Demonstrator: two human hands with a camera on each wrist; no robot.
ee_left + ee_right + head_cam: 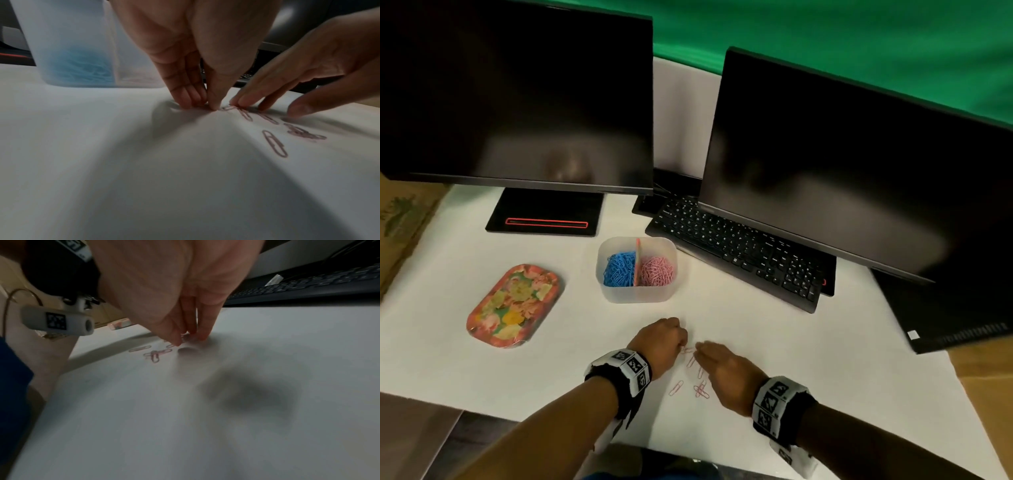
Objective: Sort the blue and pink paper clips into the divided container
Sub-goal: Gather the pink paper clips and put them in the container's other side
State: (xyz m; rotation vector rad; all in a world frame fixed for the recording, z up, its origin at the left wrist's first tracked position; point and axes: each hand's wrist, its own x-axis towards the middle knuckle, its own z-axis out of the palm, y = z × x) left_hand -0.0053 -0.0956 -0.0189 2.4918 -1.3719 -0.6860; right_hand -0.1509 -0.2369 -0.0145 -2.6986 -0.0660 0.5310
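Observation:
A translucent divided container (636, 297) stands mid-table, with blue paper clips (619, 269) in its left half and pink paper clips (657, 270) in its right half. Several loose pink clips (700, 390) lie on the white table near the front edge. My left hand (683, 346) has its thumb and fingers brought together on the table (207, 105) and pinches the end of one pink clip (228, 107). My right hand (700, 347) faces it, and its straight fingers (242, 101) rest on the neighbouring clips (246, 116). The right wrist view shows those fingertips (202, 335) down among the clips (157, 353).
A flowered oval tray (513, 305) lies left of the container. A black keyboard (739, 250) and two dark monitors (859, 178) stand behind and to the right. A monitor base (544, 212) sits at the back left.

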